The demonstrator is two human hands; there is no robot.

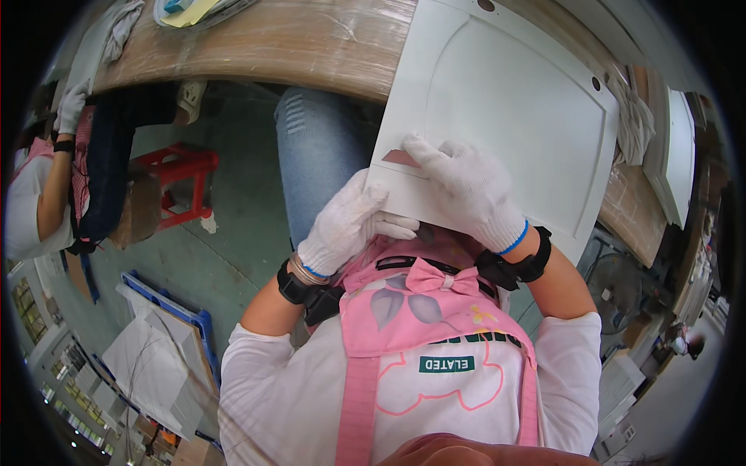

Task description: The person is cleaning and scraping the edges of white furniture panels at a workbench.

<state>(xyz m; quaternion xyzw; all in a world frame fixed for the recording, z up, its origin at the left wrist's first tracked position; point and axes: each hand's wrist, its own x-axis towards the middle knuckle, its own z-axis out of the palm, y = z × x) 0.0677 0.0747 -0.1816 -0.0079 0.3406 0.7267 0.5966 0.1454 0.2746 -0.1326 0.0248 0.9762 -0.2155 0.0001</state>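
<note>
"Panel [536, 116]: where does it lie?"

"Face up over the near edge of the table [311, 54], its near end jutting out above my lap."

"Hands?"

"Left hand [346, 221] grasping the panel's near left corner, thumb on top, fingers at the rim. Right hand [470, 182] on the face, inward from that corner, fingers bent, tips at a reddish-brown piece [402, 158]. Whether they pinch or only press it, I cannot tell."

"What's done?"

"Panel is already shaped: border and curved groove formed, dark round holes [597, 83] at the far end. No marks show which parts of the face have been gone over."

"What's left?"

"The near left corner looks in progress to me; both hands are there and the piece lies on the surface. How much remains, not readable. More white boards [678, 159] stand by the table's right end; finished or waiting, I cannot say."
</note>
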